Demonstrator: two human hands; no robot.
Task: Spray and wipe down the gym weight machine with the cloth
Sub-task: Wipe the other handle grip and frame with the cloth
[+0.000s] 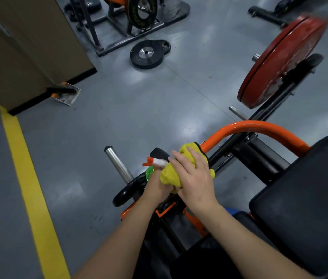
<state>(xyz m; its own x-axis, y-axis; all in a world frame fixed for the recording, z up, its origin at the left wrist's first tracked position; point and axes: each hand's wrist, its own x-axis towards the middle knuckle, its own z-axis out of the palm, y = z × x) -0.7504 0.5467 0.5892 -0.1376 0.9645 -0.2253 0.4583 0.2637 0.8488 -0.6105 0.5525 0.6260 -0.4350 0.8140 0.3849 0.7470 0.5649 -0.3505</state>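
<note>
The weight machine has an orange curved bar, a black frame and a black padded seat at lower right. A yellow cloth is bunched at the near end of the orange bar. My right hand lies over the cloth, fingers curled round it. My left hand sits just left of it and grips a green spray bottle with a white and orange nozzle that points left. The cloth hides most of my left hand's fingers.
A red weight plate hangs on the machine's arm at upper right. Chrome pegs stick out on the left. A black plate lies on the grey floor, with another rack behind it. Yellow floor line and a brown wall stand left.
</note>
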